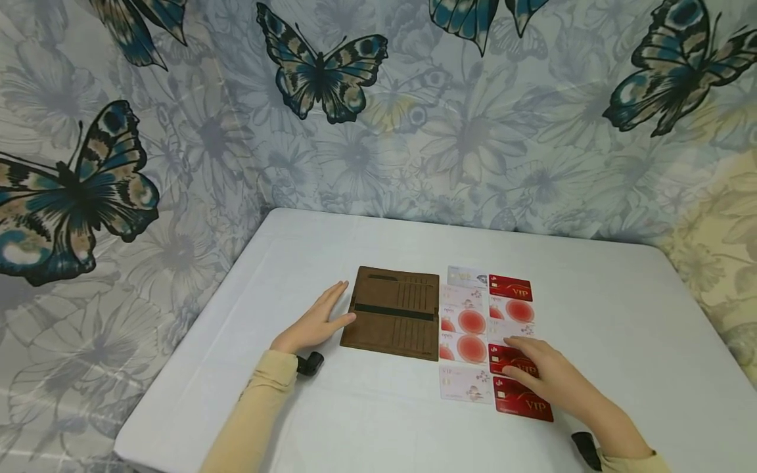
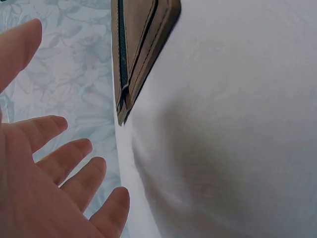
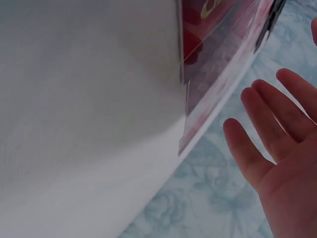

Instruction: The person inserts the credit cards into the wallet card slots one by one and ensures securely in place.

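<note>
A brown wallet lies unfolded and flat on the white table, card slots up, with a dark band across its middle. My left hand is beside its left edge, fingers extended and palm bare in the left wrist view. To the wallet's right, cards are laid in two columns: red VIP cards, pale cards and white cards with red circles. Over the lower right column hovers my right hand, partly covering a red card. Its fingers are loosely extended and hold nothing.
The white-covered table meets a curtain patterned with flowers and butterflies at its back and left. A dark wrist camera sits on the left wrist, another by the right.
</note>
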Motion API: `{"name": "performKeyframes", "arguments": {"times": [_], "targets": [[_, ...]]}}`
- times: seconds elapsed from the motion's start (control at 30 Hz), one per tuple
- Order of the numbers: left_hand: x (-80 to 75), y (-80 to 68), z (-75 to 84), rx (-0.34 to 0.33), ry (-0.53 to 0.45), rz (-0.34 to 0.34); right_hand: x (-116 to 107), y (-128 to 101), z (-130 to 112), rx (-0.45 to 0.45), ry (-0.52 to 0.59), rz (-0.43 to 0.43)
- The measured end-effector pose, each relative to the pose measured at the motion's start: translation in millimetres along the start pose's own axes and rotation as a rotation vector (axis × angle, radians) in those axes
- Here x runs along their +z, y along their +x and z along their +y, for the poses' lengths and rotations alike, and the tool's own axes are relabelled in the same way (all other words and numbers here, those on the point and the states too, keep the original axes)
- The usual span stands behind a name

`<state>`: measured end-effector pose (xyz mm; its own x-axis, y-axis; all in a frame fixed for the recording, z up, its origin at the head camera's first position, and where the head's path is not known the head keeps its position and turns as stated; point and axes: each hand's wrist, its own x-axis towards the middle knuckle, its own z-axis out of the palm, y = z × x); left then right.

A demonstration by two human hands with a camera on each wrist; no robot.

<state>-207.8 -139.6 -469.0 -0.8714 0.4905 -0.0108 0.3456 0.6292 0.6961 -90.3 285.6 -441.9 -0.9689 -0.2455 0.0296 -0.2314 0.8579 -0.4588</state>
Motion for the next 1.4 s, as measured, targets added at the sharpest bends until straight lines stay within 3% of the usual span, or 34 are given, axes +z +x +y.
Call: {"name": "performKeyframes", "arguments": {"times": [0.23, 0.5, 0.9, 1.4], "targets": [[6.1, 2.4, 0.1, 0.012, -0.038, -0.036, 8, 5, -9, -0.050, 0.000, -0.019], [10.3, 6.3, -0.1, -0.008, -0.012, -0.052, 15, 8, -16, -0.131, -0.009, -0.053], [12.5, 7.3, -1.0, -0.057, 0.020, -0.123, 23, 8, -23, -0.154, -0.014, -0.111], [16.4, 8.7, -3.8, -0.006, 0.121, -0.149, 27, 7, -24, -0.182, -0.043, -0.081]]}}
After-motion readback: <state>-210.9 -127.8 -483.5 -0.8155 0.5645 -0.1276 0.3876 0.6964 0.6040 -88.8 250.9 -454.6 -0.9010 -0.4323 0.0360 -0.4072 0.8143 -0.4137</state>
